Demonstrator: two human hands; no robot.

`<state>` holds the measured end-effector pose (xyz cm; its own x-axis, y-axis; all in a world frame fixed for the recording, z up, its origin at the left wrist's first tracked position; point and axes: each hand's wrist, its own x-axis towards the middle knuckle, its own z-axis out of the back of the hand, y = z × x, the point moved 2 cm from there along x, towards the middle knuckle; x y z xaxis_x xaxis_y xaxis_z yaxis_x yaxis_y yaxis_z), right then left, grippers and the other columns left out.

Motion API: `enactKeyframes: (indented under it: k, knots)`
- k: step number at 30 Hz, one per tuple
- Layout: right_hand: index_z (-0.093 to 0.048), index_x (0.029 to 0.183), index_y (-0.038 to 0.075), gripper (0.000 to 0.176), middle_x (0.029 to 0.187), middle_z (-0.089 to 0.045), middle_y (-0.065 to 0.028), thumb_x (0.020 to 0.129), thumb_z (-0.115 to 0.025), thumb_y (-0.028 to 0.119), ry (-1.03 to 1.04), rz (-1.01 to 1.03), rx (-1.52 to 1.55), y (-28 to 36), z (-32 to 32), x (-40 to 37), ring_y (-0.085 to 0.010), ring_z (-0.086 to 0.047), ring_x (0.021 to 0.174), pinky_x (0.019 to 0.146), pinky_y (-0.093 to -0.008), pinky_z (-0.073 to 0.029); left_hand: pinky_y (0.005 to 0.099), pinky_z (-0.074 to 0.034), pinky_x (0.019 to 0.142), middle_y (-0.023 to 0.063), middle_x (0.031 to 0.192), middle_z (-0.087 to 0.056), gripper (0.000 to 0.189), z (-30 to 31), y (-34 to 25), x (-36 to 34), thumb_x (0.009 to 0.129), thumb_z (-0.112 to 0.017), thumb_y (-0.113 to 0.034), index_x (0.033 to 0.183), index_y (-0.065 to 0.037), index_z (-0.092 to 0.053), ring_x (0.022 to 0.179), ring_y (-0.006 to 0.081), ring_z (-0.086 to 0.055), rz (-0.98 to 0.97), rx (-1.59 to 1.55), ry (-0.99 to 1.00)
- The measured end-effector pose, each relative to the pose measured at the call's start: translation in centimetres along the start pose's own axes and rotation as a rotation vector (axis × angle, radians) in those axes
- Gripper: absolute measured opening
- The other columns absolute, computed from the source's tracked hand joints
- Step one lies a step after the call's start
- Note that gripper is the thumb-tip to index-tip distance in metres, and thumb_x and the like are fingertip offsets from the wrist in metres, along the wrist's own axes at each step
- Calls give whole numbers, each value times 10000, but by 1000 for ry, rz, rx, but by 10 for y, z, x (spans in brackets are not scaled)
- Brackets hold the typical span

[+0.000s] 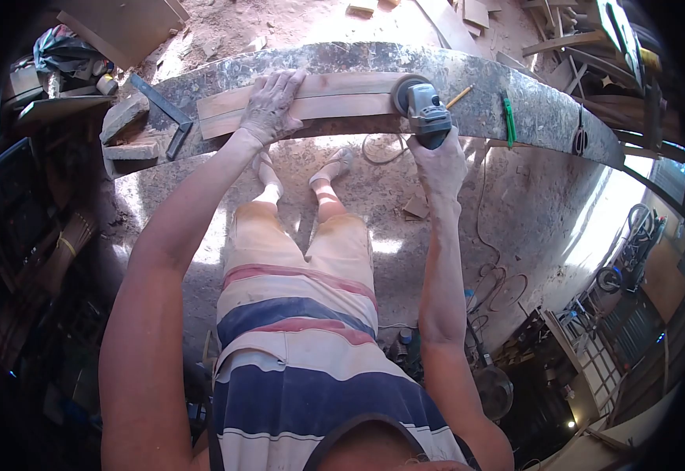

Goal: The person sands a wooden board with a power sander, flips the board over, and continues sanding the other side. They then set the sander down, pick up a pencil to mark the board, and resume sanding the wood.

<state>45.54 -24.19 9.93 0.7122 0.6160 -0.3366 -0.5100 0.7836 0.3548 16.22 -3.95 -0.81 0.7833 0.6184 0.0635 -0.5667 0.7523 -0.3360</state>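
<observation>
Two wooden boards lie side by side along the worn workbench. Flat on their left part rests my left hand, its fingers spread a little and dusty. My right hand is wrapped round the body of an angle grinder. The grinder's round disc is at the right end of the boards; whether it spins cannot be made out. Just right of the grinder lies a pencil.
A metal square lies left of the boards, near wooden blocks. To the right are a green tool and dark pliers. A cable runs over the floor. A bicycle stands far right.
</observation>
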Motion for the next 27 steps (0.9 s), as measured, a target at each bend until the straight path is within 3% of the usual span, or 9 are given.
enactKeyframes:
  k: [8,17,23,27]
  knots:
    - [-673,1270,33,628,1135,-816,-252,864,-878,466,4,9,2,-1,-8,-5,-493,-791,1092,978,-581,-600,504,-474,1163,113,1476,-635,1099,2,-2,0,659,-979,-341,1619,-129,-488,1416,332,-615,19,-38,4]
    - [-673,1261,31,653,1105,-813,-287,857,-883,499,-94,-128,-17,-13,7,6,-509,-793,1067,950,-596,-605,502,-470,1171,110,1489,-621,1098,0,-1,-3,643,-956,-304,1620,-133,-484,1423,329,-606,23,-29,18]
    - [-686,1234,28,628,1104,-817,-277,860,-889,490,-22,24,19,-5,-3,-1,-501,-796,1065,956,-589,-605,497,-469,1176,107,1488,-617,1104,3,-2,1,640,-953,-310,1621,-136,-478,1422,319,-606,29,-28,15]
    - [-684,1241,28,607,1100,-824,-256,874,-890,466,-20,-52,32,5,-6,1,-473,-808,1071,953,-574,-609,501,-468,1179,109,1489,-617,1098,3,-2,-1,642,-957,-317,1616,-135,-483,1428,320,-602,23,-10,36]
